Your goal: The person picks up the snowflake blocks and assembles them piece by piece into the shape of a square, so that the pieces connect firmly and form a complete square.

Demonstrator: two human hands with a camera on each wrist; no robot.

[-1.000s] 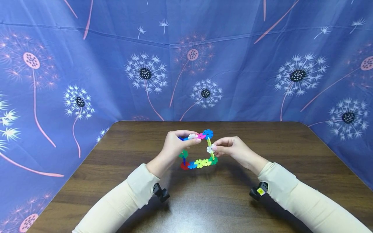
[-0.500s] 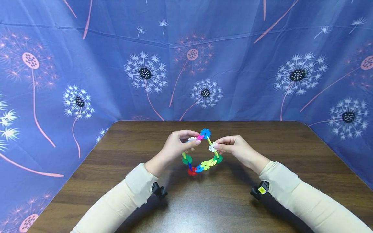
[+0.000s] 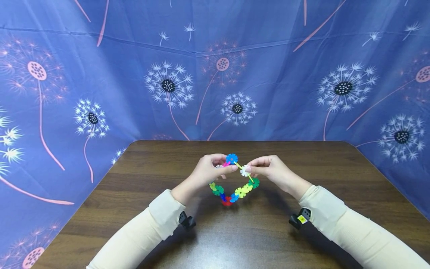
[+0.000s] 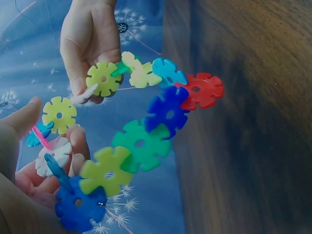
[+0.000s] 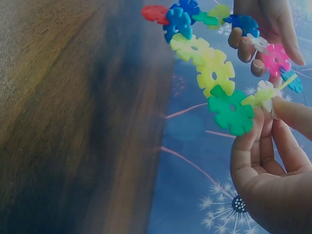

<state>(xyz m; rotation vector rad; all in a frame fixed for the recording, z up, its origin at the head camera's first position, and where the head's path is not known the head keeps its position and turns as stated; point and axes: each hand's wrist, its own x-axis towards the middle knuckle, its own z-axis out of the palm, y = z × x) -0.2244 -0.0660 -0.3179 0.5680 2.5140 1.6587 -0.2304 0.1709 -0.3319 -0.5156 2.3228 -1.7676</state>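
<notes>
A closed loop of flower-shaped snowflake discs (image 3: 240, 192), slotted edge to edge, is held up above the table between both hands. My left hand (image 3: 205, 171) grips its upper left part, fingers behind a white disc (image 4: 54, 157) and thumb in front, beside a pink disc (image 5: 276, 60). With thumb and fingertips my right hand (image 3: 273, 169) pinches another white disc (image 5: 265, 97) on the right side, between two yellow ones. A blue disc (image 3: 231, 158) tops the loop. At its lowest hangs a red disc (image 4: 202, 91), with blue, green and yellow discs on either side.
A dark wood-grain table (image 3: 235, 239) lies under the hands. Behind it and at the sides hangs a blue cloth (image 3: 275, 74) printed with dandelions. Black wrist cameras (image 3: 186, 220) are strapped below both cuffs.
The loop has tilted and turned, its red disc swinging right and down into a diamond-like hang. My left hand has come slightly closer to the right one, which keeps its pinch.
</notes>
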